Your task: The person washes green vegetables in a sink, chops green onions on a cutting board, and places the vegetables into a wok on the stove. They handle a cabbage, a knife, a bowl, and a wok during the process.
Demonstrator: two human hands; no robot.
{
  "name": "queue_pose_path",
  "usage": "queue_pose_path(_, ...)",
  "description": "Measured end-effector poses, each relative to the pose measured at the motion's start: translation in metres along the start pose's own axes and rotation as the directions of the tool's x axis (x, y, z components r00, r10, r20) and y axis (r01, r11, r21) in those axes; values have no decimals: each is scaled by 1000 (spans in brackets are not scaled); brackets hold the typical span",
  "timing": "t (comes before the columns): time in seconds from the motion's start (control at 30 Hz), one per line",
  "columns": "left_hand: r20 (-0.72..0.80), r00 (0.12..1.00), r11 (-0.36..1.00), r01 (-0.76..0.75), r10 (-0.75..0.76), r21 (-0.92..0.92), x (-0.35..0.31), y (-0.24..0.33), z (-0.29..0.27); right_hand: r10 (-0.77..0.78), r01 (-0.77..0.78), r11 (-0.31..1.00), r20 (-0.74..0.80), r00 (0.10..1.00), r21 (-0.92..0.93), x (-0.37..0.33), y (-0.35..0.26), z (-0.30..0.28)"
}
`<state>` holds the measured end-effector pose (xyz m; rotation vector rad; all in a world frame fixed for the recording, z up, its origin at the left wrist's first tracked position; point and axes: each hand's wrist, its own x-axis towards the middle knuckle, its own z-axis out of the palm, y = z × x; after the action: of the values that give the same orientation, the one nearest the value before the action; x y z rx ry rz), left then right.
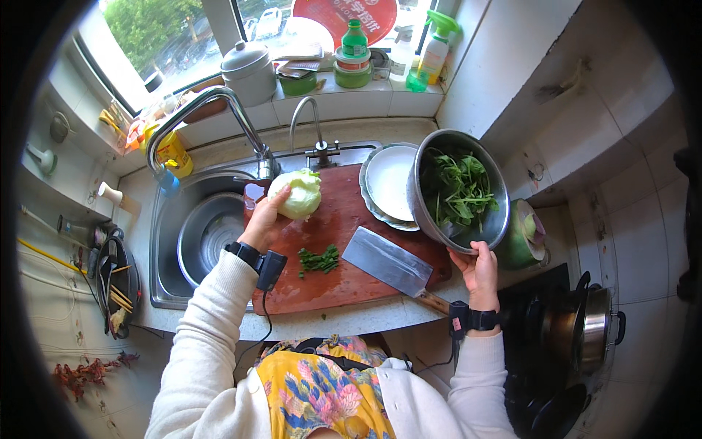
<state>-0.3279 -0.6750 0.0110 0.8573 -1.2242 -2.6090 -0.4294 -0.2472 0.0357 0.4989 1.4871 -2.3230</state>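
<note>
My left hand (265, 216) grips a pale green lettuce head (300, 194) from its left side, over the back of the reddish wooden cutting board (292, 249). At the right, my right hand (477, 267) pinches the near rim of a steel bowl (425, 212), thumb against the edge. Leafy greens (461, 186) lie inside this bowl, which tilts toward me. On the board rest a small heap of chopped green pieces (319, 260) and a cleaver (389, 262), its wooden handle pointing to my right wrist. White plates (391, 181) are stacked beside the bowl, partly covered by it.
Left of the board is a sink (164, 252) with a round steel basin (212, 245) in it, under a curved faucet (241, 110). A large green vegetable (518, 238) stands behind the bowl's right side. A steel pot (596, 329) sits on the stove at the right.
</note>
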Motion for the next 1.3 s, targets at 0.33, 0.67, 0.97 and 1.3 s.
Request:
queue_pose_path(0.33, -11, 1000, 999, 11, -10, 52, 6, -3, -1, -14, 23, 994, 77, 997, -110, 32, 15, 72)
queue_pose_path(0.67, 84, 993, 982, -96, 83, 164, 44, -26, 2, 49, -39, 984, 52, 997, -175, 45, 20, 79)
queue_pose_path(0.97, 101, 995, 942, -40, 6, 334, 54, -32, 15, 62, -43, 956, 57, 996, -290, 35, 15, 74)
queue_pose_path(1.3, -67, 970, 744, -134, 234, 654, 36, -24, -9, -351, 217, 736, -86, 933, -641, 78, -25, 55)
